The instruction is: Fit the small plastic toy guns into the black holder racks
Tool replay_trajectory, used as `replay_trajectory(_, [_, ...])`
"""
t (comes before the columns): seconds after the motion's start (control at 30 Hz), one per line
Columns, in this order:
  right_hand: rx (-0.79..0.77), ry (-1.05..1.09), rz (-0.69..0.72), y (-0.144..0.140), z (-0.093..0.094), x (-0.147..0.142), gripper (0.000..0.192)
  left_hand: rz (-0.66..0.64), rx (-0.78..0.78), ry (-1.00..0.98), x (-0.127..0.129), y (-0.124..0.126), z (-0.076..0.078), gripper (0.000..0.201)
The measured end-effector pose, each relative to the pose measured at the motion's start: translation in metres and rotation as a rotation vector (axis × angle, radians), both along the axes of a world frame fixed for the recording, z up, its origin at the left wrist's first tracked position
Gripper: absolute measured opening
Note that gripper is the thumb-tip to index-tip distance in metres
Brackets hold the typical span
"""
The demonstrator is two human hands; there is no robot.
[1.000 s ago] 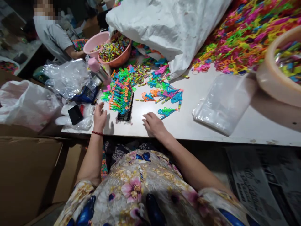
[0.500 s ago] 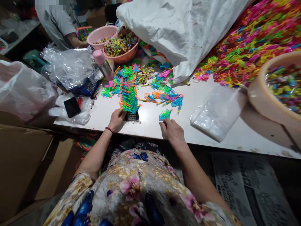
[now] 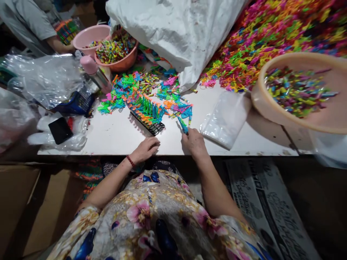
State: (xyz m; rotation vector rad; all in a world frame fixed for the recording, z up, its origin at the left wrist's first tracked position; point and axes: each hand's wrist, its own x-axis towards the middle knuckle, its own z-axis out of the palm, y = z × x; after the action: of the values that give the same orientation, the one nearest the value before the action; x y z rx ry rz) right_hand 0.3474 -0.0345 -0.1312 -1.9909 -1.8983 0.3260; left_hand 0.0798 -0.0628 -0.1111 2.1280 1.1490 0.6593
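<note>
A black grid rack point(image 3: 155, 128) sits slanted on the white table, packed with rows of blue, green and orange plastic pieces. My left hand point(image 3: 146, 148) is just in front of it at the table edge, apart from it. Its fingers are curled together; anything between them is hidden. My right hand point(image 3: 195, 143) grips a small blue-green plastic piece point(image 3: 183, 126), whose exact kind I cannot make out, to the right of the rack. Similar loose pieces point(image 3: 186, 109) lie just beyond.
Clear plastic bags point(image 3: 225, 119) lie to the right, beside a large tub point(image 3: 257, 97) of small colourful pieces. At the left are a phone point(image 3: 60, 130), a pink-capped bottle point(image 3: 99, 77) and an orange basin point(image 3: 119, 65). A co-worker's arm point(image 3: 58, 45) shows at the far left.
My left hand has come off the rack toward the table edge. The rack now lies slanted. My right hand has raised the blue-green piece into a more upright position. The view has shifted right.
</note>
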Motion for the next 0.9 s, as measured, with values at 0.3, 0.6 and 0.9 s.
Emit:
replay_trajectory(0.3, [-0.094,0.818,-0.087,0.002,0.006,-0.025,0.025,-0.03,0.612,0.207,-0.008,0.056,0.113,0.032])
replay_trajectory(0.6, [-0.053,1.243,-0.101,0.017,-0.014,-0.068,0.038,-0.492,0.405,0.459,0.015,0.128,0.108,0.04])
replay_trajectory(0.9, [-0.069,1.155,-0.126,0.018,-0.016,-0.068,0.032,-0.383,0.351,0.374,-0.011,0.142,0.101,0.039])
